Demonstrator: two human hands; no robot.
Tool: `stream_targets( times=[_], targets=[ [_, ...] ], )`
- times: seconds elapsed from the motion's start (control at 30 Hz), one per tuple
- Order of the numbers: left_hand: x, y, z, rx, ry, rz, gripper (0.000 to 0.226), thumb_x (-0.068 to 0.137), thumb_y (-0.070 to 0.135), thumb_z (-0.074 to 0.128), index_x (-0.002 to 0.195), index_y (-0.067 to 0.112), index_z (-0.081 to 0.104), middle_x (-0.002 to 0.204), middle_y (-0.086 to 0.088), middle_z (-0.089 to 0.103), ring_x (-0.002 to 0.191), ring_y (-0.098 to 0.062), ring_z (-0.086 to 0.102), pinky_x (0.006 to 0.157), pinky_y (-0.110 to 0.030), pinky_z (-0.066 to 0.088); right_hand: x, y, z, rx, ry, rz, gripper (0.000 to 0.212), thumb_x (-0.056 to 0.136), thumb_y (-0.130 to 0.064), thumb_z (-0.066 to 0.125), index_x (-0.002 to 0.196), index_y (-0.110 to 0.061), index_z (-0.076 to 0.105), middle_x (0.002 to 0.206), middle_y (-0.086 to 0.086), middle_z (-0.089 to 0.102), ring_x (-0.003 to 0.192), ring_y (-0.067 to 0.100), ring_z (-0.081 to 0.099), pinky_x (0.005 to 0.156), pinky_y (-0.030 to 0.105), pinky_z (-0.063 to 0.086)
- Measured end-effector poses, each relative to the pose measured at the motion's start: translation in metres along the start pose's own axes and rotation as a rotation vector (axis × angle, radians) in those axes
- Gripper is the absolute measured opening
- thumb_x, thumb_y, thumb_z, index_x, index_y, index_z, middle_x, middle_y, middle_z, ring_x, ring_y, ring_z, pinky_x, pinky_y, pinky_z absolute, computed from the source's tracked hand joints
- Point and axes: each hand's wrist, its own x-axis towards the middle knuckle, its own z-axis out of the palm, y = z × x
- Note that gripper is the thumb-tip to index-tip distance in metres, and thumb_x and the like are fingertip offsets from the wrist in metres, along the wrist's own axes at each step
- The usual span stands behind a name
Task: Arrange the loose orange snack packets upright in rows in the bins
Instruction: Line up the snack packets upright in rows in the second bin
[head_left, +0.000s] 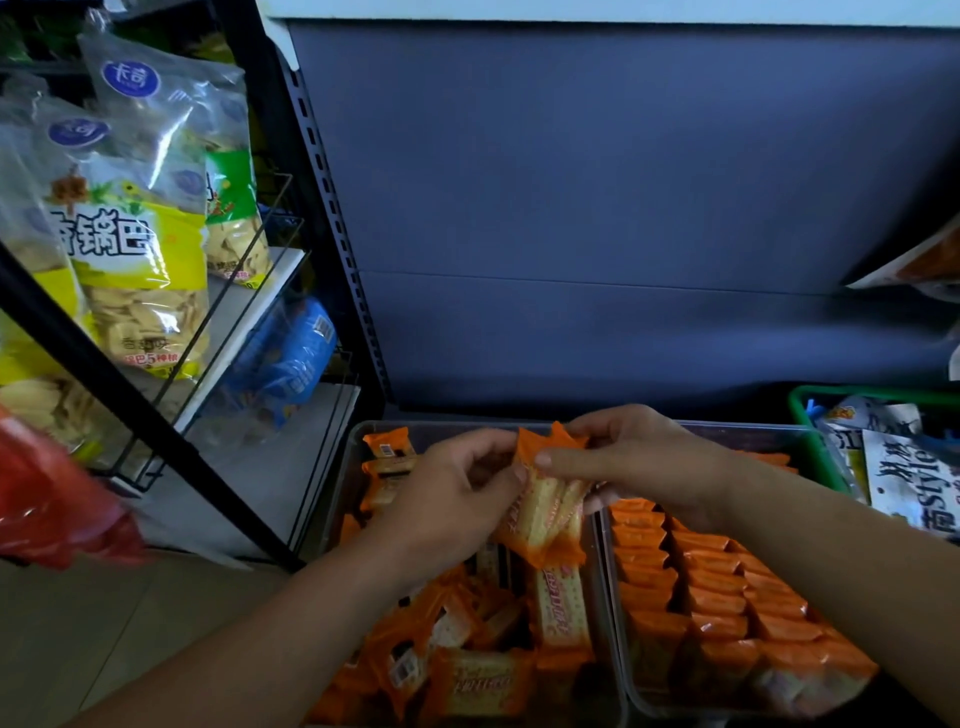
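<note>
Both hands hold a small bunch of orange snack packets (550, 506) above the divide between two clear bins. My left hand (452, 493) grips the bunch from the left. My right hand (634, 457) pinches its top edge from the right. The left bin (349, 457) holds several loose orange packets (467, 649) lying jumbled at all angles. In the right bin (779, 431), orange packets (717, 597) stand upright in tidy rows.
A green basket (800, 410) with white-wrapped goods sits at the right. To the left, a black wire rack (249, 332) carries yellow crisp bags (135, 260) and a blue packet (296, 358). A red bag (47, 499) hangs at far left. A dark back panel (597, 208) rises behind the bins.
</note>
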Motion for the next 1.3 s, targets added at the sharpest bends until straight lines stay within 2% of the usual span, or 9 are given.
stream_targets(
  times=[0.23, 0.43, 0.53, 0.67, 0.8, 0.87, 0.97, 1.13, 1.3],
  targets=[
    [-0.001, -0.002, 0.013, -0.077, -0.24, -0.069, 0.036, 0.11, 0.043, 0.037, 0.145, 0.054, 0.039, 0.127, 0.042, 0.058, 0.118, 0.025, 0.05, 0.099, -0.006, 0.044, -0.001, -0.002, 0.007, 0.066, 0.065, 0.016, 0.027, 0.097, -0.03, 0.073, 0.122, -0.02, 0.069, 0.109, 0.006, 0.078, 0.104, 0.021, 0.075, 0.1, 0.047, 0.059],
    [-0.003, -0.006, 0.027, -0.06, -0.232, 0.008, 0.039, 0.108, 0.049, 0.031, 0.143, 0.066, 0.022, 0.134, 0.059, 0.038, 0.131, 0.032, 0.03, 0.103, 0.001, 0.03, 0.003, 0.003, 0.031, 0.284, 0.074, 0.077, 0.075, 0.099, -0.033, 0.067, 0.159, -0.047, 0.024, 0.158, 0.001, 0.043, 0.145, 0.029, 0.043, 0.121, 0.049, 0.034],
    [-0.005, -0.008, 0.03, 0.039, -0.234, 0.094, 0.051, 0.107, 0.058, 0.037, 0.154, 0.062, 0.018, 0.156, 0.037, 0.033, 0.147, 0.013, 0.026, 0.121, -0.026, 0.028, 0.006, 0.0, 0.031, 0.442, 0.134, -0.002, 0.087, 0.089, 0.006, 0.059, 0.153, -0.044, 0.03, 0.152, 0.001, 0.041, 0.135, 0.034, 0.049, 0.103, 0.048, 0.051],
    [0.0, -0.017, 0.023, 0.181, -0.205, 0.123, 0.059, 0.101, 0.07, 0.04, 0.155, 0.058, 0.021, 0.15, 0.018, 0.045, 0.142, -0.001, 0.041, 0.118, -0.044, 0.039, 0.008, -0.004, 0.028, 0.568, 0.142, -0.029, 0.1, 0.076, 0.025, 0.043, 0.152, -0.039, 0.033, 0.152, -0.001, 0.036, 0.136, 0.038, 0.048, 0.082, 0.041, 0.056],
    [0.001, -0.022, 0.015, 0.287, -0.19, 0.132, 0.061, 0.103, 0.062, 0.043, 0.158, 0.055, 0.017, 0.144, 0.016, 0.047, 0.134, 0.001, 0.045, 0.115, -0.04, 0.043, 0.008, -0.002, 0.017, 0.3, 0.094, -0.058, 0.074, 0.088, 0.004, 0.06, 0.151, -0.031, 0.043, 0.151, -0.005, 0.043, 0.126, 0.028, 0.059, 0.088, 0.043, 0.059],
    [0.005, -0.026, 0.007, 0.287, -0.204, 0.127, 0.067, 0.102, 0.062, 0.046, 0.16, 0.056, 0.012, 0.15, 0.018, 0.043, 0.139, 0.0, 0.043, 0.116, -0.04, 0.042, 0.006, -0.005, 0.006, -0.043, 0.057, -0.074, 0.064, 0.091, -0.017, 0.077, 0.147, -0.03, 0.051, 0.138, -0.007, 0.061, 0.114, 0.019, 0.067, 0.097, 0.045, 0.06],
    [0.009, -0.028, -0.006, 0.274, -0.19, 0.14, 0.072, 0.099, 0.068, 0.047, 0.162, 0.049, 0.019, 0.158, 0.022, 0.039, 0.146, -0.002, 0.04, 0.118, -0.042, 0.041, 0.004, -0.011, -0.001, -0.188, 0.052, -0.072, 0.049, 0.087, -0.028, 0.084, 0.132, -0.027, 0.066, 0.117, -0.006, 0.075, 0.105, 0.012, 0.073, 0.1, 0.041, 0.059],
    [0.011, -0.026, -0.019, 0.155, -0.109, 0.139, 0.063, 0.097, 0.059, 0.063, 0.153, 0.038, 0.044, 0.142, 0.018, 0.061, 0.128, -0.002, 0.06, 0.107, -0.039, 0.052, 0.017, -0.014, 0.007, 0.019, 0.105, -0.055, 0.028, 0.09, -0.014, 0.08, 0.117, -0.011, 0.073, 0.104, 0.007, 0.08, 0.098, 0.022, 0.077, 0.094, 0.039, 0.062],
    [0.004, -0.036, -0.021, 0.428, -0.091, 0.227, 0.063, 0.092, 0.062, 0.069, 0.148, 0.044, 0.047, 0.133, 0.021, 0.063, 0.12, 0.002, 0.06, 0.099, -0.038, 0.055, 0.016, -0.016, 0.014, 0.214, 0.093, 0.051, 0.032, 0.092, -0.009, 0.076, 0.122, -0.005, 0.065, 0.102, 0.011, 0.08, 0.097, 0.023, 0.078, 0.086, 0.035, 0.064]
  ],
)
